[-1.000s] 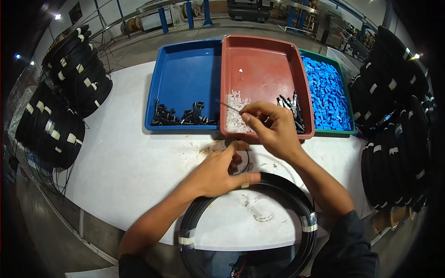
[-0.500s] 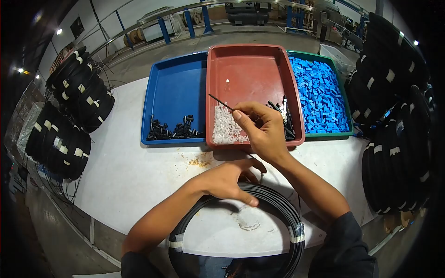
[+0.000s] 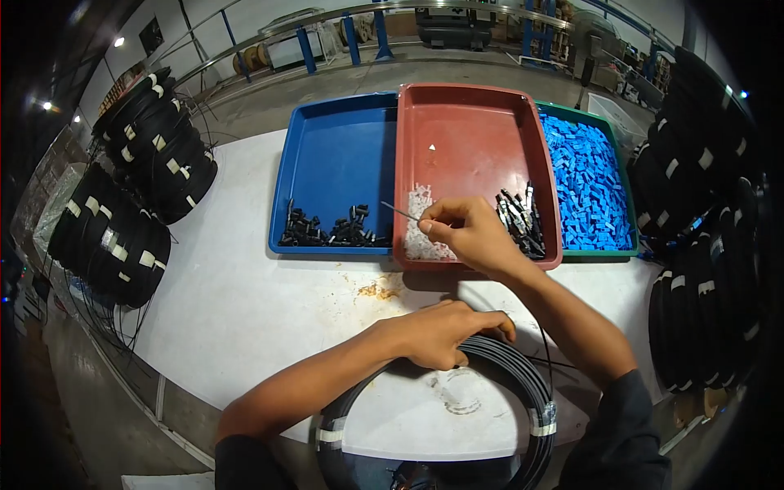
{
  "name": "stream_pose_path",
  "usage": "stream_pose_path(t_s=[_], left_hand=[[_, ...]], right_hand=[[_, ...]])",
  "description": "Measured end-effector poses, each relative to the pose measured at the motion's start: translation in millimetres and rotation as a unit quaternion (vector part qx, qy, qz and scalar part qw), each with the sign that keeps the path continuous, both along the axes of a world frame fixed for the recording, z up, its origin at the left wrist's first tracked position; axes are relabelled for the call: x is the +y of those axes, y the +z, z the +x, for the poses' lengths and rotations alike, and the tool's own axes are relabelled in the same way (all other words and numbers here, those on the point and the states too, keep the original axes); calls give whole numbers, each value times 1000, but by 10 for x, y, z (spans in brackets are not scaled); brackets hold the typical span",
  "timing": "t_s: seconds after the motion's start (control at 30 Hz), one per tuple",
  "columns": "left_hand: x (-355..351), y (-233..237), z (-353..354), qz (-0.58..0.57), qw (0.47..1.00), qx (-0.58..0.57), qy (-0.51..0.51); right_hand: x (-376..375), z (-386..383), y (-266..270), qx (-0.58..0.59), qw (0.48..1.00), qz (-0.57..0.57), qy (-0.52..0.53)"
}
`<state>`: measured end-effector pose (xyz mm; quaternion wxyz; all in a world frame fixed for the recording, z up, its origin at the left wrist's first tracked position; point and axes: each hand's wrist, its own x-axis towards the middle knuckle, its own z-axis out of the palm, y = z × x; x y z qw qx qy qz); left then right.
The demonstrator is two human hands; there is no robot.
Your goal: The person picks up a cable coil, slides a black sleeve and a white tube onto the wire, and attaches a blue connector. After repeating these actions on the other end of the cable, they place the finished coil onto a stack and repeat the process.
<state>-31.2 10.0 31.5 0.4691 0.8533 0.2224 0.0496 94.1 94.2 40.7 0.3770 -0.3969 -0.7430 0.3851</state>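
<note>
Since the earlier frame, the fingers of the left hand (image 3: 445,331), then spread flat, are curled over the top of the black coil (image 3: 523,380), and the right hand (image 3: 472,234) is brought lower over the near part of the red tray (image 3: 478,131). The coil, a round hoop of thin smooth cable bound with white tape bands (image 3: 542,425), is held against the white table (image 3: 237,286) at its near edge by the clenched left hand. A thin, stiff cable end (image 3: 398,211) is pinched between thumb and fingertips of the right hand and is pointed left over a heap of small translucent white pieces (image 3: 420,214). Slim black connectors (image 3: 523,214) are piled just right of that hand. Short black cylindrical parts (image 3: 331,231) are gathered along the near wall of the rectangular blue tray (image 3: 335,155), and the green tray (image 3: 625,192) is filled with blocky blue pieces (image 3: 584,175). Stacked black coils (image 3: 131,192) are seen at the left.
</note>
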Motion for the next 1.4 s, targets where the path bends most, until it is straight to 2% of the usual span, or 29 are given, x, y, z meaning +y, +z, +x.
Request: stream_pose_path(t_s=[0.07, 0.1, 0.13, 0.17, 0.2, 0.27, 0.37, 0.4, 0.43, 0.47, 0.5, 0.53, 0.6, 0.67, 0.73, 0.87, 0.93, 1.07, 1.13, 1.2, 1.3, 1.33, 1.4], left_hand=[[43, -17, 26, 15, 1000, 7, -14], [54, -34, 52, 39, 999, 0, -24], [53, -25, 87, 63, 997, -7, -33], [64, 7, 151, 40, 996, 69, -31], [92, 25, 232, 40, 988, 141, -47], [68, -82, 267, 93, 993, -34, -66], [-72, -58, 321, 290, 953, 3, -89], [-144, -185, 387, 426, 902, 5, -70], [-223, -194, 351, 491, 870, -31, -38], [-279, -207, 294, 551, 832, -65, -5], [-324, -164, 235, 557, 821, -125, 19], [-362, -73, 134, 557, 821, -123, 20], [-412, 111, -150, 544, 817, -187, 43], [-401, 261, -554, 536, 824, -171, 72], [-310, 360, -980, 522, 829, -146, 138], [-14, 341, -1757, 483, 810, -17, 332], [113, 320, -2060, 407, 821, 33, 399], [368, 167, -2356, 370, 817, 65, 438], [506, 95, -2402, 413, 814, 106, 394], [601, 67, -2344, 415, 809, 120, 400], [775, 63, -2253, 382, 828, 194, 363], [820, 60, -2236, 380, 828, 193, 363], [888, 58, -2212, 422, 816, 74, 388]], right_hand=[[89, -138, 62, 23, 999, -12, 32], [52, -193, 253, 39, 985, -157, 61], [21, -267, 383, 54, 948, -300, 88], [4, -376, 420, 36, 938, -335, 78], [-28, -415, 417, 32, 937, -338, 79], [-85, -442, 373, 19, 940, -336, 62], [-102, -324, 270, 39, 938, -338, 66], [-115, -275, 271, 45, 944, -323, 58], [-134, -235, 230, 34, 963, -262, 51], [-153, -199, 161, 35, 963, -262, 51], [-174, -171, 75, 1, 990, -135, 36], [-240, -216, 99, -32, 999, -4, 21], [-442, -142, 193, -106, 994, 32, 0], [-528, -130, 61, -77, 988, 135, 22], [-607, -148, -9, -55, 986, 152, 43], [-656, -163, -142, -58, 981, 171, 68], [-635, -167, -181, -48, 977, 188, 89], [-652, -135, -156, -48, 976, 189, 100], [-629, -129, -189, -50, 975, 187, 106], [-600, -128, -242, -43, 972, 192, 133], [-613, -137, -222, -29, 969, 196, 145], [-624, -136, -209, -19, 969, 195, 148], [-632, -133, -192, -24, 971, 187, 146]])
